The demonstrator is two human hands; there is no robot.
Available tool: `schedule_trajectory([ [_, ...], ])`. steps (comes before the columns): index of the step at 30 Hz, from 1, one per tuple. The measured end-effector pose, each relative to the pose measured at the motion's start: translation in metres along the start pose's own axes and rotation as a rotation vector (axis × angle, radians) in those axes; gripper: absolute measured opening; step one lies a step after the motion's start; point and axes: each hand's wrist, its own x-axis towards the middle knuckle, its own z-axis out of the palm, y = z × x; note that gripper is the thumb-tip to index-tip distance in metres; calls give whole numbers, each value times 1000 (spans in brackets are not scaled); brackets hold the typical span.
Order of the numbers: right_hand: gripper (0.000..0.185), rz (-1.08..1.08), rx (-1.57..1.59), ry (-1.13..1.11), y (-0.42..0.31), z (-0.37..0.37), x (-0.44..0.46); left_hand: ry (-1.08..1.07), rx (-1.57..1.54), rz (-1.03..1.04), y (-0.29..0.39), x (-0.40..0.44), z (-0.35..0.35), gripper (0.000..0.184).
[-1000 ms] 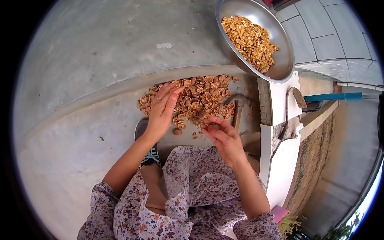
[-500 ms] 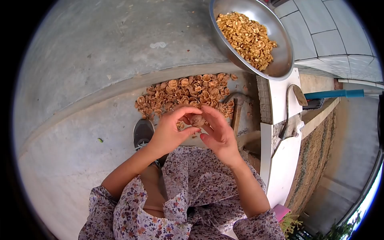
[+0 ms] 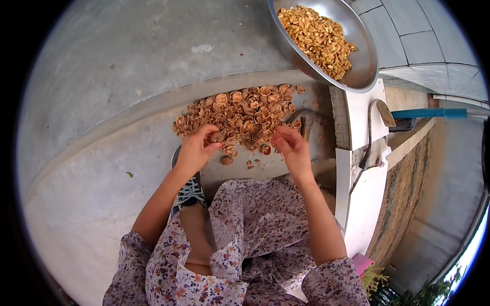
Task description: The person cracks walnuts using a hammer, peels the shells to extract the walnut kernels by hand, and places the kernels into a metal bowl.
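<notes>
A pile of brown walnut shells (image 3: 245, 115) lies on the concrete floor in front of me. My left hand (image 3: 198, 148) holds a walnut (image 3: 217, 136) between thumb and fingers at the pile's near left edge. At the near right side of the pile, my right hand (image 3: 293, 150) has its thumb and fingers bent close together; whatever is between them is too small to make out. A loose walnut (image 3: 226, 160) rests on the floor between my hands. Beside my right hand is a hammer (image 3: 306, 125), partly hidden by the hand.
A metal bowl (image 3: 365, 61) with walnut kernels (image 3: 319, 41) stands at the upper right. A curved metal tool (image 3: 371, 130) lies on the white ledge (image 3: 365, 204) at the right, near a blue handle (image 3: 429, 113). My shoe (image 3: 190, 193) is below my left hand.
My hands, together around a walnut half a second ago, have moved apart. The walnut is now in my left hand, to the left, and my right hand has moved right.
</notes>
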Motion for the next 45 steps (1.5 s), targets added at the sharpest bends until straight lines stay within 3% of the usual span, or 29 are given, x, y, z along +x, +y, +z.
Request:
schedule_trajectory([
  [4,33,-95,-470,-55,22,-1,4,-47,-23,-100,-26,-7,0,35],
  [6,34,-81,-552,-39,34,4,4,-71,276,9,-33,-9,3,36],
  [7,35,-76,-634,-22,40,6,5,-72,274,1,-36,-8,5,36],
  [9,35,-107,-669,-26,50,9,10,-72,319,181,-40,-8,11,35],
  [16,36,-418,-835,3,80,26,38,-263,479,180,-32,-9,7,38],
  [20,37,-333,-657,22,64,30,32,-230,698,245,-27,-12,10,41],
  [22,40,-172,-556,-119,33,31,18,-171,740,325,-18,-12,13,42],
  [24,40,-163,-469,-147,11,34,0,-190,46,267,7,-11,15,44],
  [25,39,-195,-405,-133,-1,37,-10,-183,46,272,20,-11,14,44],
  [27,35,-285,-357,-119,-25,40,-28,-390,-441,88,42,-12,10,43],
  [31,35,-438,-466,-116,-43,35,-44,-360,-478,63,57,-19,6,39],
  [34,35,-416,-380,-111,-40,37,-47,-294,-372,159,61,-25,7,34],
  [36,34,-286,-86,-82,-31,40,-45,-232,-235,216,63,-28,8,35],
  [37,34,-285,-87,-82,-30,41,-45,-232,-235,216,65,-28,11,35],
  [39,32,-252,-1,-62,-29,41,-44,-48,-128,380,68,-29,18,32],
  [42,32,-288,0,-48,-33,42,-45,-141,-234,216,68,-29,18,37],
  [45,31,-367,-195,-13,-48,42,-47,-164,-335,248,73,-30,13,36],
])
